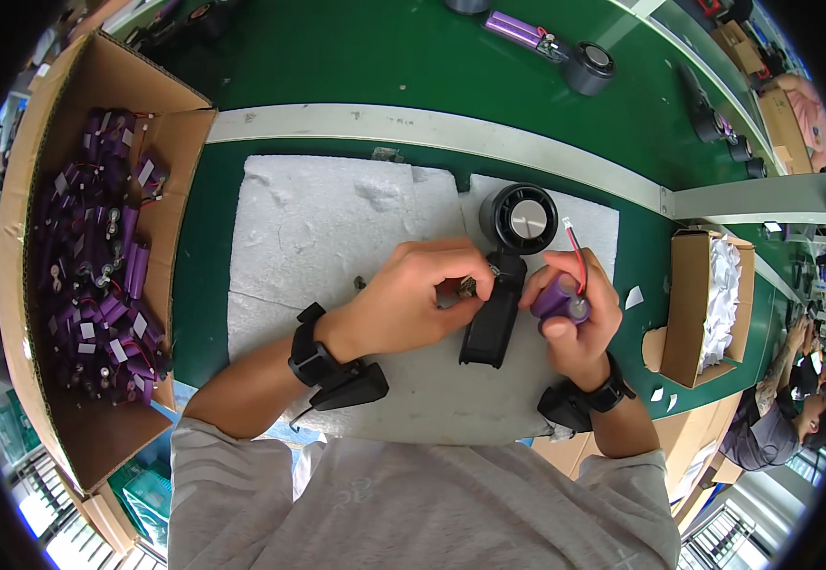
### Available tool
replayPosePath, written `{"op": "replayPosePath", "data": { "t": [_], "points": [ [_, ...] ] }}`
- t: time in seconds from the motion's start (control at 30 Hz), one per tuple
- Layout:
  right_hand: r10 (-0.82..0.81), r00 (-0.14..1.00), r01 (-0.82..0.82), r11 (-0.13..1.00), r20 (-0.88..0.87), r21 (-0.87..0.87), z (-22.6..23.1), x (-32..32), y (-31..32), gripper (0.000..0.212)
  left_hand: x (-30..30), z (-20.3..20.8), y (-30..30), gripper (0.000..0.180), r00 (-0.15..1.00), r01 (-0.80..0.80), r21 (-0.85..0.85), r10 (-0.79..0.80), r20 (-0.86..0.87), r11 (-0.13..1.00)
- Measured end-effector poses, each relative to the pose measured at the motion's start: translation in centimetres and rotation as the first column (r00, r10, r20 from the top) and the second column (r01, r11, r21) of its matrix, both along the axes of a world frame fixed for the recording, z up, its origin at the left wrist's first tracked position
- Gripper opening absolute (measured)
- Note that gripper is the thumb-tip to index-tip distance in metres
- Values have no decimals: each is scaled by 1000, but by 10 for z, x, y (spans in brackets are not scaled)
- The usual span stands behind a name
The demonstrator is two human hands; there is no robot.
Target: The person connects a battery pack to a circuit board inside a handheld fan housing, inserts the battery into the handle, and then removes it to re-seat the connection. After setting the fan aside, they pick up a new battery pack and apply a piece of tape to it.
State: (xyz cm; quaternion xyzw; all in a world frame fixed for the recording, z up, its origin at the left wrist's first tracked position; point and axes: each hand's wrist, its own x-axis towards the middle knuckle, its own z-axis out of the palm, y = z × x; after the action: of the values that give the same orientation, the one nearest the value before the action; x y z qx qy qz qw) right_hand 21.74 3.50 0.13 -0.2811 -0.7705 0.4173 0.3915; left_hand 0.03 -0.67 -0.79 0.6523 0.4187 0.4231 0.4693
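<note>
A black handheld fan [519,220] lies on the white foam pad [308,228], its round head at the far end and its hollow handle [492,328] toward me. My left hand [422,290] is closed in a pinch at the left side of the handle's neck. A small dark, brassy part shows between its fingers, too small to name. To the right of the handle, my right hand [586,323] grips a purple battery pack [559,298]. Red and black wires with a white connector [567,224] stick up from the pack.
At left stands a cardboard box [42,275] of purple battery packs. A smaller box [683,313] holding white paper stands at right. Beyond the metal rail [413,122], another fan assembly [588,68] lies on the green table. A person [774,427] sits at far right.
</note>
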Motion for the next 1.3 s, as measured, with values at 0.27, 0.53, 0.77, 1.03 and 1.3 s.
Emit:
{"op": "replayPosePath", "data": {
  "t": [0.27,0.53,0.77,1.03,1.3],
  "points": [
    [11,998,-21,983,55,184,-2,-4,5,30,-2,-1,2,22,999,11,-15,-10,38,1000],
    [-39,974,-45,932,224,360,6,-8,6,20,-1,-2,3,8,977,16,-120,9,212,993],
    [-26,966,-111,860,259,499,8,-7,7,16,-1,-2,0,9,955,24,-280,61,291,960],
    [-83,942,-87,875,325,476,10,-9,4,18,-2,-2,0,9,935,47,-335,77,347,941],
    [-191,936,81,934,295,349,4,-14,1,12,-4,1,2,10,942,34,-379,97,321,925]
  ]
}}
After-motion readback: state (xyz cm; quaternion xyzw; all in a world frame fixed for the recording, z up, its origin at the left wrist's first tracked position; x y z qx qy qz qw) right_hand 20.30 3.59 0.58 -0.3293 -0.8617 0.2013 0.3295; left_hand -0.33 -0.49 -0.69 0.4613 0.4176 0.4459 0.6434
